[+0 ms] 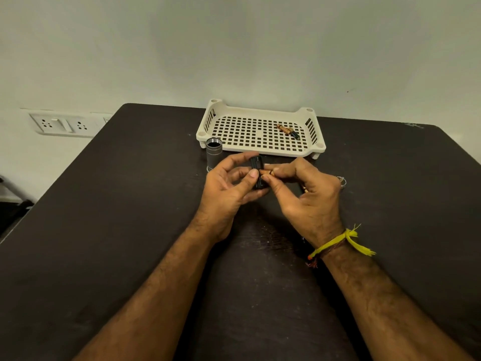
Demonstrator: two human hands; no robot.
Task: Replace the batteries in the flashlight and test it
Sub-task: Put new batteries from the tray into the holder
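Note:
My left hand (229,186) grips a small black battery holder (256,173) upright between thumb and fingers. My right hand (307,194) pinches a copper-coloured battery (266,174) against the holder's right side. Under the right palm a second small battery (304,189) peeks out, mostly hidden. The flashlight body (214,152), a dark tube with a silver rim, stands upright on the table just left of my left hand, its open end up. In the cream perforated tray (250,147) lie two or three more batteries (287,130).
The dark table (104,230) runs to a pale wall at the back. Wall sockets (62,125) sit at the left beyond the table edge. The tray stands at the back centre, right behind my hands.

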